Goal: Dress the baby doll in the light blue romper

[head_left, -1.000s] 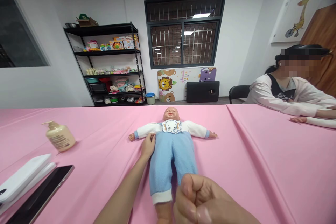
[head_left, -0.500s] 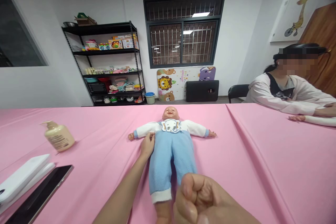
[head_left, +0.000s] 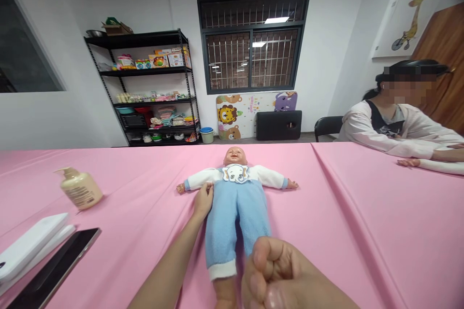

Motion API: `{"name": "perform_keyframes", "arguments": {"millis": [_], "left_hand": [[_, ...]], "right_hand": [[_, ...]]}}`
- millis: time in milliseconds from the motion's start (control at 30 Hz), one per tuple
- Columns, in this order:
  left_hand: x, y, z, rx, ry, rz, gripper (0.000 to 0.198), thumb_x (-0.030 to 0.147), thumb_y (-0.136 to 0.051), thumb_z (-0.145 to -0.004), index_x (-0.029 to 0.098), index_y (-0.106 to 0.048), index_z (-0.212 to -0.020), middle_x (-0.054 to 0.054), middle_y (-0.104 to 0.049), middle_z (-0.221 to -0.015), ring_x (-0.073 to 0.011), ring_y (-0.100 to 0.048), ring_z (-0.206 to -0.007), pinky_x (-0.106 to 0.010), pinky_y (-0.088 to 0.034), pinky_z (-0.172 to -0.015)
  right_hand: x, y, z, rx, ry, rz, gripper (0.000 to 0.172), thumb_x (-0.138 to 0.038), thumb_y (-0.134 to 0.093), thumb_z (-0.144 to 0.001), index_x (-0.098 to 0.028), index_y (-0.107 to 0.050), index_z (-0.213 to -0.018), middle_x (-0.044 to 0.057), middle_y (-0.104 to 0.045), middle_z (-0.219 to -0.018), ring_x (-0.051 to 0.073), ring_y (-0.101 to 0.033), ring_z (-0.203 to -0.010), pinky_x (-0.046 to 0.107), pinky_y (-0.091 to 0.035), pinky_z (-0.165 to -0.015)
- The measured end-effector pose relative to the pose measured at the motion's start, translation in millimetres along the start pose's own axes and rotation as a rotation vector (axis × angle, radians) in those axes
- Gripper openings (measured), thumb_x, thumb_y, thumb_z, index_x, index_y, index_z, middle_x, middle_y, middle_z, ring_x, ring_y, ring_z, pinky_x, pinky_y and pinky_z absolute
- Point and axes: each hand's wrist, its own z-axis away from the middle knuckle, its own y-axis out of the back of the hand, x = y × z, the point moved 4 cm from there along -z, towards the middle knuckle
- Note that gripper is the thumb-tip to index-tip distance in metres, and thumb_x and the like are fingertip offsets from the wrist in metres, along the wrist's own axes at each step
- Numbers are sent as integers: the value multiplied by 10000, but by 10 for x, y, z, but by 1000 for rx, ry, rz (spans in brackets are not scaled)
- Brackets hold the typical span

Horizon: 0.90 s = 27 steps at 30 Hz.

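Note:
A baby doll (head_left: 237, 207) lies on its back, arms spread and head pointing away from me. It wears a light blue and white outfit with an elephant face on the chest. My left hand (head_left: 204, 199) touches the doll's side at the waist, below its arm. The fingers are curled closed against the blue cloth, and what they may grip is hidden. Close to the camera, my right hand (head_left: 271, 273) is raised in a loose fist above the doll's lower leg, which it partly covers. Nothing shows inside that fist.
A pink cloth (head_left: 326, 231) covers the table. At left are a beige pump bottle (head_left: 81, 189), a white phone-like object (head_left: 34, 244) and a dark phone (head_left: 54, 270). Another person (head_left: 395, 125) sits at right beside another doll's arm (head_left: 435, 165). A black shelf (head_left: 145, 73) stands behind.
My right fist has shifted very slightly, its thumb now showing more at the bottom. The left hand and the doll stay in place.

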Motion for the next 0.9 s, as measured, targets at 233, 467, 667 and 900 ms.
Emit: {"name": "perform_keyframes", "arguments": {"millis": [233, 467, 667, 900], "left_hand": [[5, -2, 11, -4, 14, -2, 207, 292, -418, -867, 170, -574, -930, -78, -648, -944, -222, -594, -887, -345, -440, -829], [7, -17, 11, -2, 8, 2, 212, 294, -419, -866, 167, -577, -929, -82, -647, -942, -226, -593, -879, -349, -442, -823], [36, -8, 24, -2, 19, 3, 208, 296, -420, -865, 175, -579, -923, -73, -651, -938, -217, -597, -883, -332, -441, -819], [55, 3, 27, -6, 4, 3, 216, 301, -411, -862, 176, -576, -922, -79, -648, -947, -220, -595, -887, -341, -432, -828]], "right_hand": [[9, 18, 13, 9, 3, 11, 275, -176, -763, -635, -143, -552, -808, -34, -584, -687, 67, -595, -652, 167, -453, -620], [53, 51, -6, 4, 24, -6, 298, -194, -773, -616, -144, -549, -806, -31, -585, -674, 77, -598, -647, 168, -455, -600], [37, 44, 12, 23, 10, 31, 299, -191, -765, -619, -144, -528, -796, -35, -564, -668, 70, -588, -640, 172, -450, -614], [132, 108, -54, -20, 83, -70, 277, -152, -769, -600, -136, -557, -777, -28, -595, -662, 69, -613, -615, 134, -462, -564]]}}
